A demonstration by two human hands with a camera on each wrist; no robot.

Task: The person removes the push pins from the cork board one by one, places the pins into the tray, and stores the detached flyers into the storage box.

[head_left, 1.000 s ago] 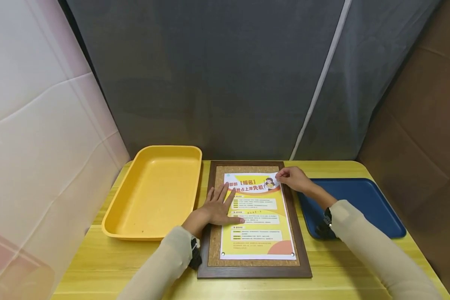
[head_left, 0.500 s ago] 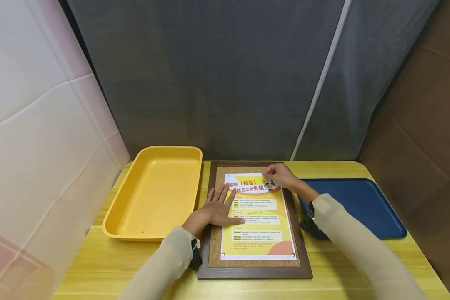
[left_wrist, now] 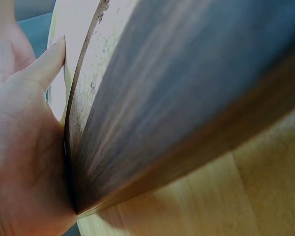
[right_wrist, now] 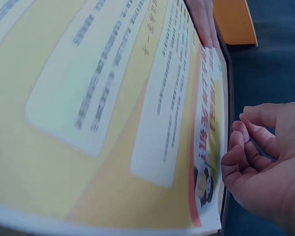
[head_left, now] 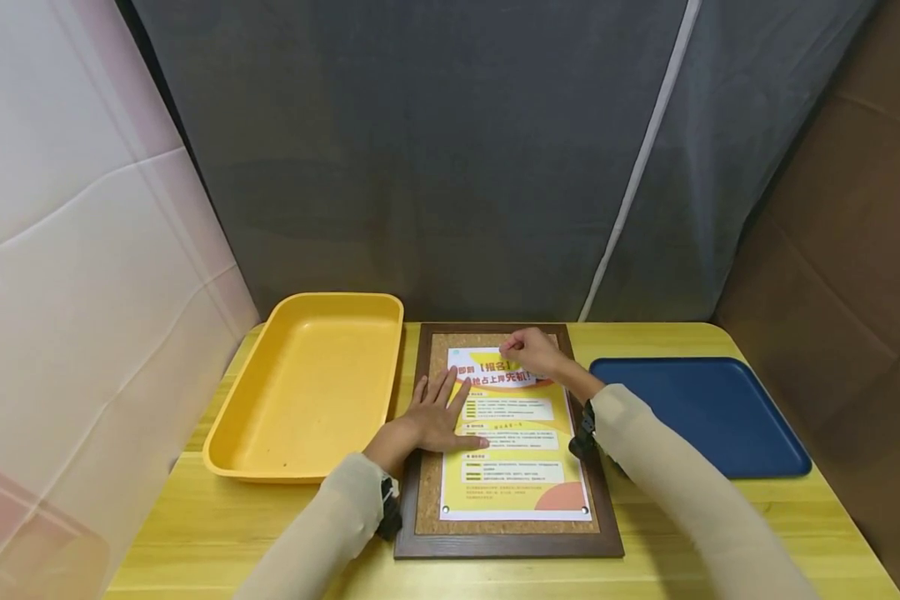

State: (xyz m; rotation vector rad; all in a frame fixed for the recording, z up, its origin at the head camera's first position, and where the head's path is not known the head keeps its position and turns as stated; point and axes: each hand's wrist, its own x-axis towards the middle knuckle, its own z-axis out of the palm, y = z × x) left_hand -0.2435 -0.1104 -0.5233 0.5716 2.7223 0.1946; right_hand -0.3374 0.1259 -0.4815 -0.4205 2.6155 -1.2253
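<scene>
A yellow and white printed poster (head_left: pixel 506 500) lies flat on a cork board (head_left: pixel 427 492) with a dark brown wooden frame (head_left: pixel 510 546). Round silver tacks (head_left: pixel 586 510) mark its two bottom corners. My left hand (head_left: pixel 431 421) rests spread on the poster's left side, its heel over the frame's edge. Above the poster's top part hovers my right hand (head_left: pixel 536 354). In the right wrist view, the right hand (right_wrist: pixel 270 152) has curled fingers, thumb and index tips together. Nothing visible sits between them; a tiny item could be hidden.
A yellow tray (head_left: pixel 307 392) stands left of the board on the light wooden table (head_left: pixel 195 533). To the right lies a dark blue tray (head_left: pixel 701 417). A grey curtain (head_left: pixel 420 167) hangs behind the table, with cloth walls at both sides.
My right hand has moved left from the poster's top right corner towards the middle of its top edge. The left hand and the poster have stayed in place.
</scene>
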